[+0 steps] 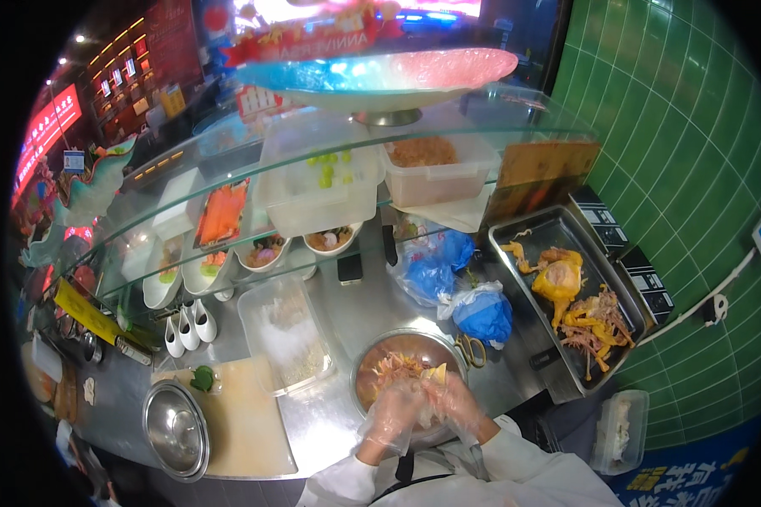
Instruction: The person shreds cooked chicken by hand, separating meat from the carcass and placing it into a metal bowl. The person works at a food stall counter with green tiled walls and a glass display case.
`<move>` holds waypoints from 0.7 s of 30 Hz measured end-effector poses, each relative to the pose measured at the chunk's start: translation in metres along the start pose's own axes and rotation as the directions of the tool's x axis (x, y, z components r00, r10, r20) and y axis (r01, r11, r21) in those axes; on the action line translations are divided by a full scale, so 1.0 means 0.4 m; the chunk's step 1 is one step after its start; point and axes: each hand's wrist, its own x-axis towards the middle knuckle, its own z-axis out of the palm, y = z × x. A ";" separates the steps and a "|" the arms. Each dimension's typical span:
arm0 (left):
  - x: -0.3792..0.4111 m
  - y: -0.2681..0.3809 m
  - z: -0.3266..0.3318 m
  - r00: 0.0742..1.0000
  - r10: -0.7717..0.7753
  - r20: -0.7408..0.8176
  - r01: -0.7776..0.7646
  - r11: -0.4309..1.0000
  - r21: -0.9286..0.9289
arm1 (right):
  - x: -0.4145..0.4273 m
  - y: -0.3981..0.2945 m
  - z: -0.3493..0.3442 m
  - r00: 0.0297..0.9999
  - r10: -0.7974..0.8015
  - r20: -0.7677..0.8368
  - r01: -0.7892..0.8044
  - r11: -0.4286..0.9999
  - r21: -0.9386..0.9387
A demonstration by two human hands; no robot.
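Note:
Both hands wear clear plastic gloves and meet over a steel mixing bowl (pixel 355 374). My right hand (pixel 455 399) grips a yellow-skinned piece of chicken (pixel 436 374). Fingers of my left hand (pixel 394 405) close on the same piece from the left, with the fingertips partly hidden. Shredded chicken (pixel 390 371) lies in the bowl beneath and behind the hands. Just right of the rim rest scissors with gold-coloured handles (pixel 472 352). A deep steel tray (pixel 504 237) at the right holds a yellow chicken carcass (pixel 558 279) and a heap of bones and scraps (pixel 596 326).
To the left stand a clear plastic tub (pixel 320 329) with white contents, a cutting board (pixel 253 418) and stacked steel bowls (pixel 176 431). Blue plastic bags (pixel 482 314) and a phone (pixel 350 269) lie behind the bowl. A glass shelf (pixel 513 136) overhangs the counter's back; a green tiled wall (pixel 685 127) bounds the right.

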 end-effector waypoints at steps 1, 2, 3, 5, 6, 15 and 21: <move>-0.003 -0.001 -0.002 1.000 0.010 0.009 -0.010 1.000 -0.024 | -0.014 -0.025 0.015 1.000 -0.012 0.016 0.013 0.997 -0.073; -0.001 0.002 -0.007 0.999 0.021 0.025 -0.020 0.998 -0.062 | -0.020 -0.041 0.023 0.999 -0.023 0.032 0.027 0.989 -0.145; -0.005 0.007 -0.008 0.999 0.026 0.046 -0.021 0.994 -0.104 | -0.022 -0.040 0.022 0.999 -0.042 0.025 0.046 0.984 -0.170; -0.011 0.011 -0.007 0.997 0.043 0.068 -0.033 0.989 -0.141 | -0.022 -0.030 0.015 0.997 -0.081 0.013 0.081 0.972 -0.220; -0.009 0.010 -0.004 0.996 0.058 0.071 -0.048 0.989 -0.137 | -0.022 -0.021 0.001 0.996 -0.087 0.035 0.093 0.965 -0.245; -0.024 0.076 0.074 0.996 -0.064 -0.064 0.058 0.994 -0.090 | -0.034 0.000 -0.051 0.961 -0.246 0.126 0.264 0.953 -0.151; -0.036 0.091 0.086 0.990 -0.134 -0.045 0.134 0.991 -0.016 | -0.066 0.006 -0.068 0.974 -0.188 0.124 0.199 0.976 -0.087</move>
